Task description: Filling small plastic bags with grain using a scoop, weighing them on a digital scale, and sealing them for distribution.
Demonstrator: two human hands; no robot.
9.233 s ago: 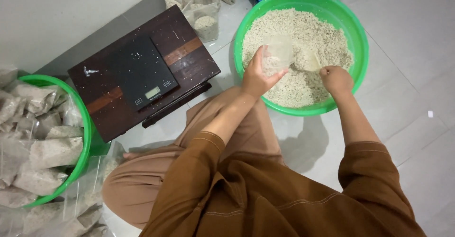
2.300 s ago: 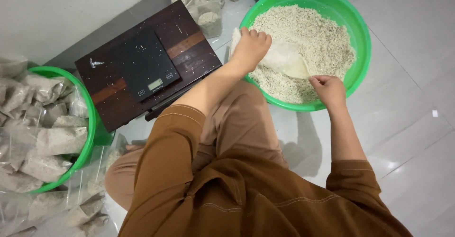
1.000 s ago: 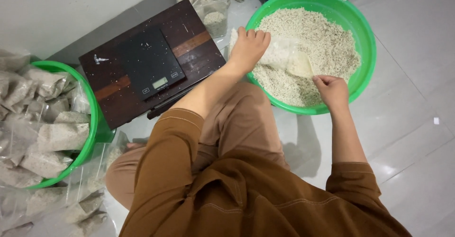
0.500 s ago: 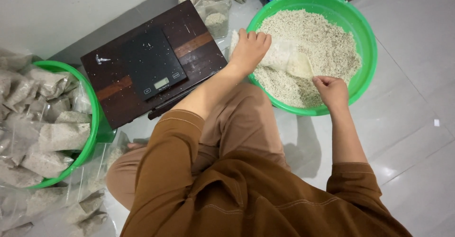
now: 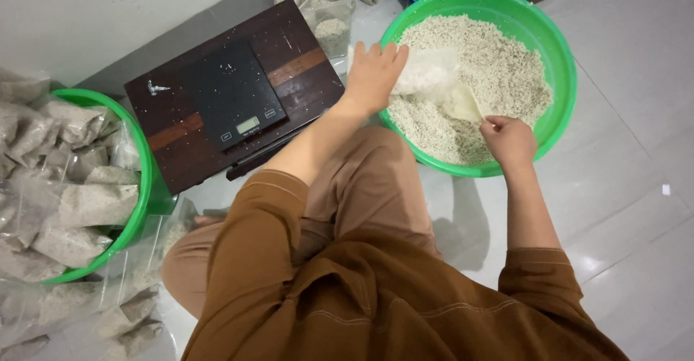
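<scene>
- From my remote seat I see my left hand [image 5: 374, 75] over the near rim of the big green basin [image 5: 560, 57], its grip closed around the mouth of a clear plastic bag [image 5: 432, 72] that lies on the grain.
- The bag rests tilted on the heap of pale grain [image 5: 499, 79] inside the basin, and it looks only partly filled; how full exactly I cannot tell through the plastic.
- My right hand [image 5: 510, 138] sits at the front of the basin, fingers pinched shut on the handle of a small pale scoop [image 5: 463, 104], whose bowl lies just at the bag's opening.
- The black digital scale [image 5: 233, 102] sits bare on the dark wooden board [image 5: 303, 50] between the two basins, with a few stray grains on it.
- A second green basin [image 5: 144, 180] on my left is heaped with filled bags [image 5: 87, 202], and more filled bags lie on the floor beside it.
- My reading: many bags are packed, this one is mid-fill and unweighed, and the large basin holds plenty of grain, so much is left.
- More bags [image 5: 329, 10] stand behind the board, some with grain in them.
</scene>
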